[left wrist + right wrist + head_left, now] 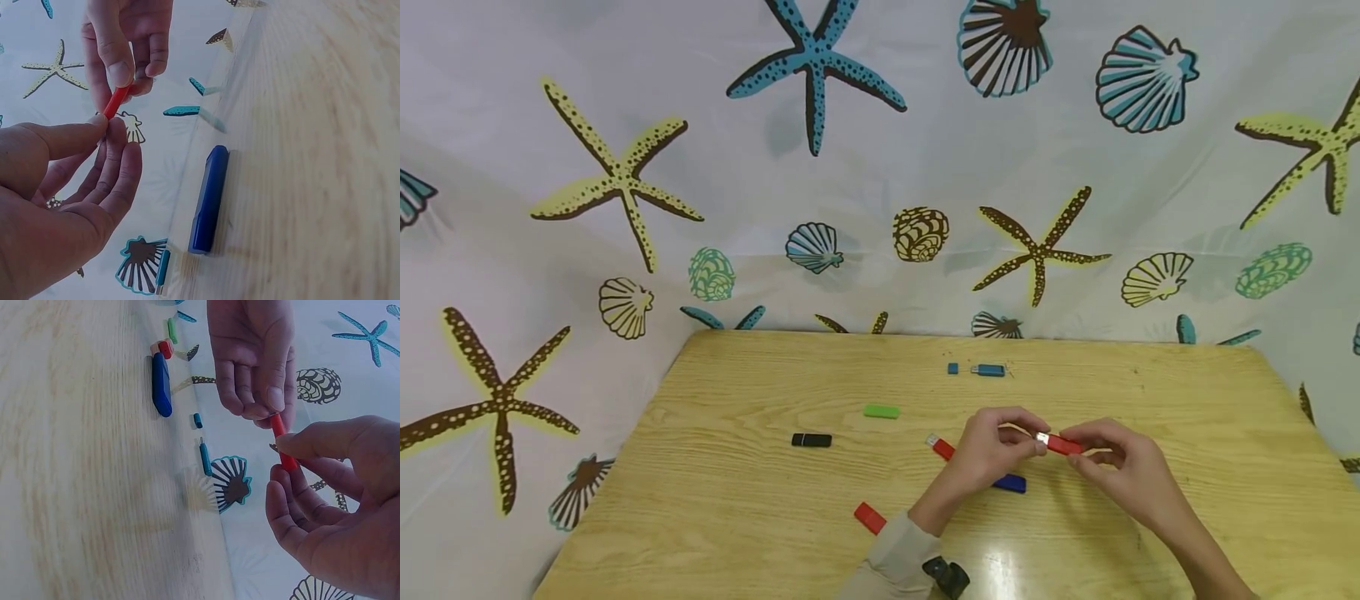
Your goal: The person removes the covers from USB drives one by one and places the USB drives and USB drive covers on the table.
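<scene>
Above the wooden table, a red USB stick (1063,446) with a silver metal plug is held between both hands. My left hand (988,450) pinches its plug end between thumb and fingers. On the other side, my right hand (1123,471) grips the red body with thumb and fingertips. A second red USB stick (940,447), plug bared, lies on the table partly behind the left hand. Below the left hand is a dark blue stick (1011,483), partly covered in the head view; the left wrist view shows the blue stick (210,200) whole.
On the wooden table (722,500) lie a black USB stick (812,440), a green stick (882,412), and a red piece (870,517) by the left sleeve. Farther back are a teal USB stick (988,370) and its small cap (952,368). A patterned cloth (880,183) hangs behind.
</scene>
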Tool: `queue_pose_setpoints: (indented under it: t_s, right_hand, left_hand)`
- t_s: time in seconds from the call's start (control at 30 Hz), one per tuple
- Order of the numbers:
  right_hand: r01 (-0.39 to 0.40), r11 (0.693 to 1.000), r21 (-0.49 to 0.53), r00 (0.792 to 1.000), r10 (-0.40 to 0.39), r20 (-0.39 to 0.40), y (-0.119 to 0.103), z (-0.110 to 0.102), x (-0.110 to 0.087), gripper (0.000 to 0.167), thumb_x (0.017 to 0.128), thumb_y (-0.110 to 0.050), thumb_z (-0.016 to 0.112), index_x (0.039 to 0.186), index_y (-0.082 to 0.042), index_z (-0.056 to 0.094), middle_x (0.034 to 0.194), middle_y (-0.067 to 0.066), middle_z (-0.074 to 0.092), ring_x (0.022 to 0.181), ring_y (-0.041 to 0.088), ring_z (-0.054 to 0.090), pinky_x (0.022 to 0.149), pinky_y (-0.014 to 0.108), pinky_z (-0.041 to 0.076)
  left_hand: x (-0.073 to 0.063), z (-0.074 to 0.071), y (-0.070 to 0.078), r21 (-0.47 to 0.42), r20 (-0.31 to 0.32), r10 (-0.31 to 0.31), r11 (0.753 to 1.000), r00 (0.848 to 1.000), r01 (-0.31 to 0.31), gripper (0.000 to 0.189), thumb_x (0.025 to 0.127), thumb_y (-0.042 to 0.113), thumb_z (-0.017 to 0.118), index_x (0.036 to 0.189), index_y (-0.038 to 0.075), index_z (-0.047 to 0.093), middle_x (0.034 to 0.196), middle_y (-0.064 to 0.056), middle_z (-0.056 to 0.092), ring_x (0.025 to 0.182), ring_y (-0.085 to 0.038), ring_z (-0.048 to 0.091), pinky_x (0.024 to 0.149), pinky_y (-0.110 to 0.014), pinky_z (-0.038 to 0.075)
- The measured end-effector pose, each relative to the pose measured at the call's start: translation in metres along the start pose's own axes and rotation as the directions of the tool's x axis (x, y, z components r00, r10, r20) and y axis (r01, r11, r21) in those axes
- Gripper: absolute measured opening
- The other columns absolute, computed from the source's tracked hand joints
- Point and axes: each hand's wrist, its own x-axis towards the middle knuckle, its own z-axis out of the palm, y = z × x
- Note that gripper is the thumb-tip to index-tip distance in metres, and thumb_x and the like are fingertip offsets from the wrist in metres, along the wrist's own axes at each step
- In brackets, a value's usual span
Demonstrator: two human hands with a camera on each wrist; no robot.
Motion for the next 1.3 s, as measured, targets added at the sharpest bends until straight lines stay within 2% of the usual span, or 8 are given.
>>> queue_pose_setpoints:
  t_s: [0.17,0.27,0.5,0.6,0.83,1.0,1.17,1.3]
  right_hand:
    - [0.009,1.000,-0.004,1.000,-0.009,0.013,-0.001,0.002,0.008,0.025,0.090,0.003,0.076,0.114,-0.005,0.074,0.109,0.009,0.071,0.095,0.016,0.069,0.077,0.026,0.059]
    - [0.008,1.000,0.010,1.000,-0.008,0.019,-0.002,0.005,0.011,0.024,0.090,0.003,0.076,0.114,-0.004,0.075,0.108,0.010,0.071,0.095,0.018,0.069,0.077,0.026,0.059]
    - [0.057,0.998,0.030,0.998,-0.057,0.013,-0.005,0.014,0.017,0.023,0.090,0.004,0.076,0.111,-0.004,0.075,0.106,0.010,0.070,0.094,0.017,0.069,0.077,0.027,0.060]
    - [0.076,0.996,0.038,0.997,-0.076,0.005,-0.007,0.017,0.021,0.023,0.089,0.004,0.077,0.110,-0.004,0.075,0.106,0.009,0.070,0.094,0.017,0.069,0.077,0.027,0.060]
    - [0.060,0.997,0.048,0.998,-0.061,0.009,-0.014,0.018,0.027,0.023,0.090,0.001,0.076,0.112,-0.004,0.074,0.107,0.009,0.070,0.093,0.019,0.067,0.079,0.025,0.059]
    - [0.064,0.996,0.068,0.998,-0.065,0.008,-0.021,0.020,0.030,0.022,0.091,-0.002,0.077,0.113,-0.004,0.073,0.107,0.009,0.071,0.095,0.020,0.068,0.080,0.025,0.058]
    - [0.096,0.990,0.106,0.995,-0.097,0.011,-0.028,0.023,0.035,0.021,0.092,-0.004,0.076,0.113,-0.003,0.073,0.108,0.010,0.072,0.095,0.023,0.069,0.080,0.027,0.059]
    - [0.107,0.987,0.119,0.994,-0.109,0.011,-0.031,0.026,0.039,0.021,0.092,-0.005,0.077,0.113,-0.003,0.073,0.108,0.010,0.072,0.095,0.024,0.069,0.081,0.027,0.059]
  left_hand:
    - [-0.001,-0.004,0.001,-0.001,-0.032,0.011,1.000,0.999,-0.011,0.014,0.094,0.001,0.073,0.108,0.003,0.075,0.105,-0.006,0.072,0.084,-0.013,0.074,0.067,-0.019,0.054]
    - [-0.001,-0.007,0.001,-0.005,-0.046,0.006,1.000,0.999,-0.007,0.014,0.094,0.001,0.073,0.107,0.003,0.075,0.106,-0.008,0.072,0.085,-0.012,0.073,0.070,-0.021,0.055]
    - [-0.004,-0.015,0.002,-0.012,-0.078,-0.007,1.000,0.997,0.007,0.014,0.093,0.000,0.074,0.106,0.003,0.076,0.106,-0.010,0.073,0.086,-0.013,0.074,0.078,-0.039,0.061]
    - [-0.005,-0.020,0.003,-0.005,-0.085,0.003,1.000,0.996,-0.003,0.014,0.093,0.000,0.074,0.107,0.003,0.076,0.106,-0.013,0.073,0.086,-0.013,0.074,0.079,-0.042,0.061]
    - [-0.006,-0.028,0.007,0.006,-0.097,0.025,1.000,0.995,-0.024,0.013,0.095,0.003,0.074,0.108,0.004,0.076,0.105,-0.012,0.074,0.089,-0.021,0.075,0.077,-0.031,0.060]
    - [-0.009,-0.035,0.010,0.011,-0.103,0.041,0.999,0.994,-0.040,0.013,0.094,0.004,0.074,0.107,0.003,0.076,0.105,-0.011,0.074,0.091,-0.026,0.075,0.078,-0.035,0.061]
    - [-0.011,-0.042,0.014,0.038,-0.121,0.069,0.997,0.990,-0.064,0.015,0.094,0.004,0.074,0.109,0.003,0.076,0.107,-0.011,0.074,0.091,-0.024,0.075,0.078,-0.029,0.060]
    - [-0.013,-0.047,0.017,0.024,-0.132,0.084,0.996,0.988,-0.081,0.018,0.094,0.002,0.074,0.112,0.002,0.075,0.111,-0.013,0.073,0.095,-0.027,0.074,0.082,-0.027,0.059]
